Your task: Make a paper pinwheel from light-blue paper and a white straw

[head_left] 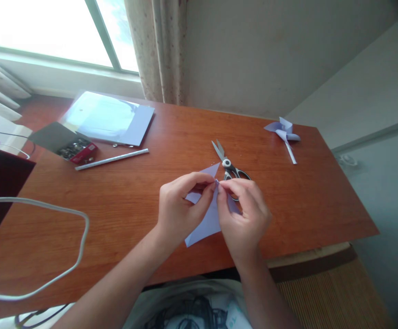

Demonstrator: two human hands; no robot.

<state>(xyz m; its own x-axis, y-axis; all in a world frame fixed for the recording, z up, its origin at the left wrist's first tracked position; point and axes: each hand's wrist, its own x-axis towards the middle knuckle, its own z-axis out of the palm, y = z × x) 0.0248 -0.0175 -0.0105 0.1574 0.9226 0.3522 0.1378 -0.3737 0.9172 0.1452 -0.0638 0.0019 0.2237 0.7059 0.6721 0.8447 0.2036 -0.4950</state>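
A pale lilac paper piece (pixel 206 223) with pointed corners lies on the reddish wooden table (pixel 123 201) in front of me. My left hand (pixel 180 208) and my right hand (pixel 242 212) both pinch it at its middle, fingertips meeting around a small folded tip. Grey-handled scissors (pixel 229 165) lie shut just behind my hands, touching neither.
A finished lilac paper pinwheel on a white stick (pixel 284 132) lies at the far right. At the far left are a stack of lilac paper in a clear sleeve (pixel 111 118), a white stick (pixel 111 159) and an open box of pins (pixel 77 150). A white cable (pixel 78 219) loops at the left.
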